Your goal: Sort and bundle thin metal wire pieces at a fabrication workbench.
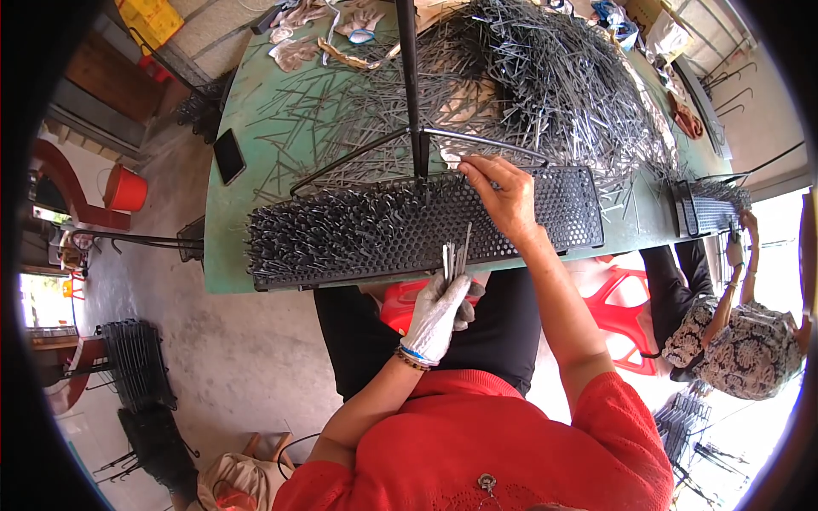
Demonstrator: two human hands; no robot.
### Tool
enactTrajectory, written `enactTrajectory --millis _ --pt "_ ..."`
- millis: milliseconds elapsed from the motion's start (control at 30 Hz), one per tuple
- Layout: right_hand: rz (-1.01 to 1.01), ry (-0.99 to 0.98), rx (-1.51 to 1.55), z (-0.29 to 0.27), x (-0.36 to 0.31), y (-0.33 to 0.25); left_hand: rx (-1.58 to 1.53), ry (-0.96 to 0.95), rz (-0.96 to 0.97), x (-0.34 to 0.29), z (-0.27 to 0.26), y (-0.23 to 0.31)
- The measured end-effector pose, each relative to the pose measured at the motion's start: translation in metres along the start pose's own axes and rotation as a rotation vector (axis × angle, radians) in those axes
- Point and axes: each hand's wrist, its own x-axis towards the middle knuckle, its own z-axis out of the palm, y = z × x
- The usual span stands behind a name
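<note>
My left hand (433, 322), in a pale knitted glove, is closed around a small bunch of thin metal strips (456, 261) that point upward, just below the front edge of a long black perforated rack (558, 213). Dark strips stand thickly in the rack's holes over its left half and along the back; many holes toward the right show bare. My bare right hand (504, 194) is over the rack's back part, right of its middle, thumb and fingers pinched together. Whatever the fingertips hold is too small to make out. A black upright post (411, 77) with slanting struts rises behind the rack.
A big heap of dark metal strips (554, 77) covers the back of the green table (228, 255), with loose ones scattered left. A phone (229, 157) and work gloves (295, 53) lie there. At right, a co-worker handles another rack (716, 213). Red stools (618, 315) stand below.
</note>
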Motion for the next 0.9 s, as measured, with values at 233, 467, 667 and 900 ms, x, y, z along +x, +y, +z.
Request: enactTrajectory --millis 233,467,667,900 --pt "0.062 0.023 0.019 0.003 -0.003 -0.005 0.000 0.008 -0.011 -0.001 0.001 0.001" --pt "0.024 0.091 -0.101 0.007 -0.013 0.003 -0.150 -0.053 -0.057 0.003 -0.003 0.002" --pt "0.141 0.033 -0.113 -0.009 -0.015 -0.018 -0.137 -0.098 -0.039 0.002 -0.003 0.003" --pt "0.617 -0.340 0.376 -0.037 -0.030 -0.042 -0.047 -0.102 0.060 -0.003 0.011 0.020"
